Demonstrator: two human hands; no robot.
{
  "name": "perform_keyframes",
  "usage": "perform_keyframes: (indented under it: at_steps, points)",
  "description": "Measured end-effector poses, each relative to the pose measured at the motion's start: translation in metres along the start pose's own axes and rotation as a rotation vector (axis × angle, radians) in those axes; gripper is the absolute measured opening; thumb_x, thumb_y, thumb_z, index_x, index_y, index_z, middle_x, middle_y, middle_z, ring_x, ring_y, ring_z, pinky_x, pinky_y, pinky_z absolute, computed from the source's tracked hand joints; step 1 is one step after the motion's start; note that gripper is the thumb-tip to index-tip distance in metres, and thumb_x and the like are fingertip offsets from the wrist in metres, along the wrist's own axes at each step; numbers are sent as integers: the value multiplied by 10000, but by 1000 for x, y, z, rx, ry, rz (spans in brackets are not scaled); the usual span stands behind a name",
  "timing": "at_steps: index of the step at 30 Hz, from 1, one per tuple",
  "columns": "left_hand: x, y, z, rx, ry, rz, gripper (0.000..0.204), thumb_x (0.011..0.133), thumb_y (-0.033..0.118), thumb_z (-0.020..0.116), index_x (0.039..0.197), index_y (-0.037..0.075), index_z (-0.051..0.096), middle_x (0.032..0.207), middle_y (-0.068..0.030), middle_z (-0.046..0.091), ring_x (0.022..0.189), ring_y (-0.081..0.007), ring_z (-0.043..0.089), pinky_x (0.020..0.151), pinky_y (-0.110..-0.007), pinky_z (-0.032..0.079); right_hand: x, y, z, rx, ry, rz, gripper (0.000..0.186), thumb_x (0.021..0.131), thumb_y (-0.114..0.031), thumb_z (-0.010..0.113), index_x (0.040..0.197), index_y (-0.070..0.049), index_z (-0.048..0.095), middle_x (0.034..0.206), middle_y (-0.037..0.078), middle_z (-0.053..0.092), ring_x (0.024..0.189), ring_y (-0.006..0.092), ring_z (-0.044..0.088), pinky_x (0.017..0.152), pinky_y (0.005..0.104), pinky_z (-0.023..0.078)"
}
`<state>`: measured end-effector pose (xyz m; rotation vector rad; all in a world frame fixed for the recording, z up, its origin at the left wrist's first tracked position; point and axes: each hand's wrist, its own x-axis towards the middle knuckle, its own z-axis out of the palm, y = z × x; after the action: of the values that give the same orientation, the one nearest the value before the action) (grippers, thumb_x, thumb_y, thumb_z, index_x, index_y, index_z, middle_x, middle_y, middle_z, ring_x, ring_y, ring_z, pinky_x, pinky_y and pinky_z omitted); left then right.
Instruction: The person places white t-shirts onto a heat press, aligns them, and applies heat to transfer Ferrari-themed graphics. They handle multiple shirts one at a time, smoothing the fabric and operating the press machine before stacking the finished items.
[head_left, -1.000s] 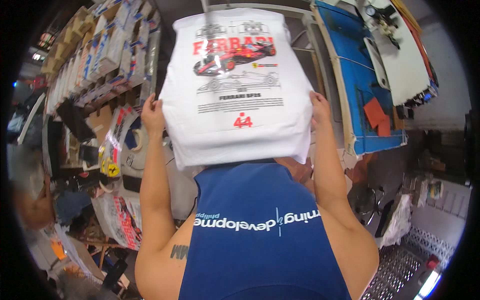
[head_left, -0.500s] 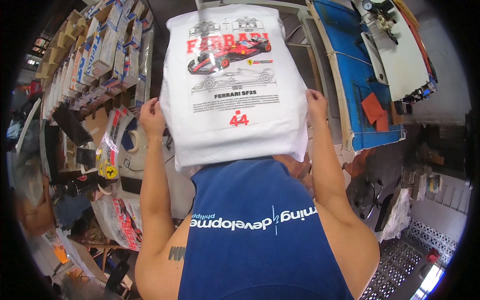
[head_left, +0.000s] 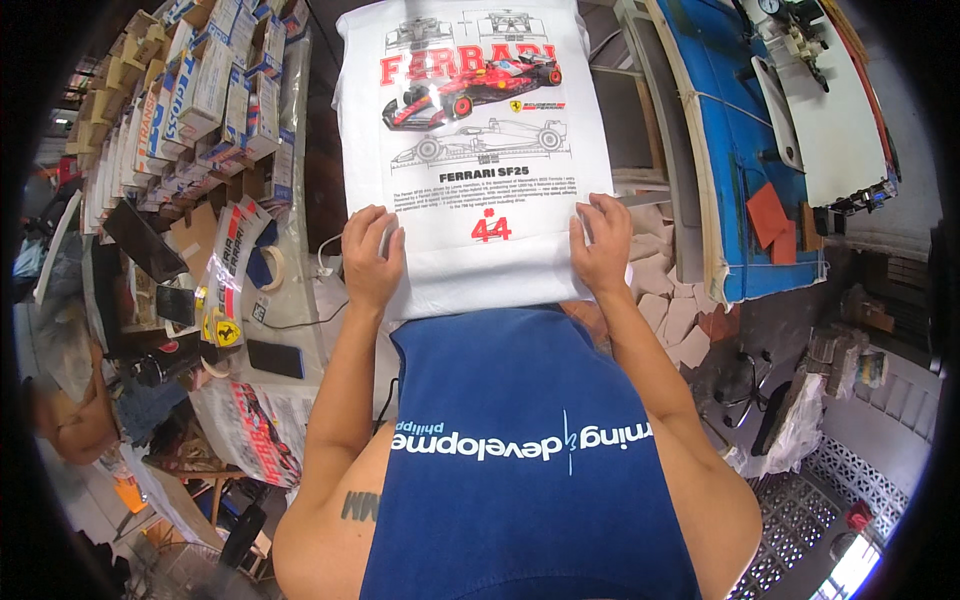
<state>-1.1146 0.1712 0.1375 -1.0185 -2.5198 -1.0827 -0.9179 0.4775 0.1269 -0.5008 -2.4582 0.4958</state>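
Note:
A white T-shirt [head_left: 478, 270] lies spread out flat in front of me. Its print shows a red racing car [head_left: 473, 92], line drawings of the car, red lettering and a small block of text. My left hand [head_left: 372, 258] rests on the shirt's lower left part, palm down, fingers stretched forward. On the lower right part, my right hand [head_left: 602, 246] lies the same way with its fingers slightly bent and apart. Neither hand holds anything. The support under the shirt is hidden by the cloth.
Stacked cardboard boxes [head_left: 192, 100] fill the left side. Below them are printed strips [head_left: 232, 262], a tape roll [head_left: 268, 268] and a dark phone [head_left: 275, 358]. A blue-topped table [head_left: 728, 130] stands at right, with orange pieces [head_left: 768, 214] on it. Another person's arm [head_left: 75, 420] shows at far left.
Both hands have moved inward from the shirt's side edges onto its lower front. Its side edges are no longer held. The whole view has shifted slightly.

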Motion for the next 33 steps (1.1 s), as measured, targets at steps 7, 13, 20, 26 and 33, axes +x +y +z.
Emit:
perform_keyframes:
  at_steps: [7,13,20,26,33]
  points:
    - [-3,-2,1,-6,-3,-10,257,854,12,738,1107,-23,713,1210,-177,672,1156,-359,633,1002,-445,506,-1,0,-1,-24,20,-31,252,857,-162,751,1080,-48,721,1248,154,636,1200,368,570,1033,484,444]
    - [1,2,1,52,-25,-31,260,847,29,717,1104,-4,700,1204,-171,664,1153,-360,618,1016,-456,479,0,-1,0,-45,12,-15,261,852,-196,736,1078,-65,721,1245,130,631,1219,347,563,1039,478,425]
    - [9,1,-3,109,-62,36,263,806,49,711,1066,45,676,1129,-133,661,1097,-336,607,967,-464,433,-1,-1,-1,-70,-7,-5,266,857,-214,722,1084,-75,716,1245,118,631,1221,336,559,1033,487,414]
    - [6,-8,-4,64,-40,86,208,805,44,722,1011,63,704,1107,-115,663,1080,-327,614,946,-448,435,-2,0,1,-56,4,2,259,871,-222,712,1089,-83,724,1253,113,635,1230,334,557,1028,486,413]
    - [2,-7,-2,52,0,85,184,803,22,733,984,52,733,1191,-121,692,1142,-326,623,992,-444,446,-1,-1,1,-51,20,4,257,868,-210,721,1091,-83,728,1248,113,640,1229,331,561,1031,480,416]
